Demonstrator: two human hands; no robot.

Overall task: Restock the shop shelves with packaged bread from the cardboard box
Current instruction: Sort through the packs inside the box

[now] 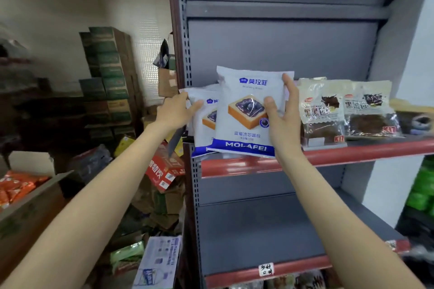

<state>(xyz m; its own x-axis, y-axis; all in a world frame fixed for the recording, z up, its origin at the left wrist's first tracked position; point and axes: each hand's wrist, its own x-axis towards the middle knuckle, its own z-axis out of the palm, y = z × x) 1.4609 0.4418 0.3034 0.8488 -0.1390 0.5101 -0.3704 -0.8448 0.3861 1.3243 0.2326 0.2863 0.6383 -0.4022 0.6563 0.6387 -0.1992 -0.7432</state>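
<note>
Both forearms reach up from the bottom edge toward the shelf [366, 150] at twelve o'clock; my right hand [280, 112] grips the front bread pack [246, 112], thumb on its face and fingers curled round its right edge, holding it upright on the red-edged shelf; my left hand [177, 108] holds the left edge of a second pack [203, 122], which stands just behind and to the nine o'clock side of the first, partly hidden by it; the two hands are apart, one at each side of the pair; both packs are white with a blue band and a picture of blueberry toast; at three o'clock of them, on the same shelf, stand two clear packs of dark bread [321, 112], the nearer one touching my right hand's back; the lower shelf [258, 225] sits at six o'clock, with a handwritten label [266, 269] on its front strip; an open cardboard box [35, 192] holding orange packets is at eight o'clock; stacked green cartons [105, 63] stand at ten o'clock.
</note>
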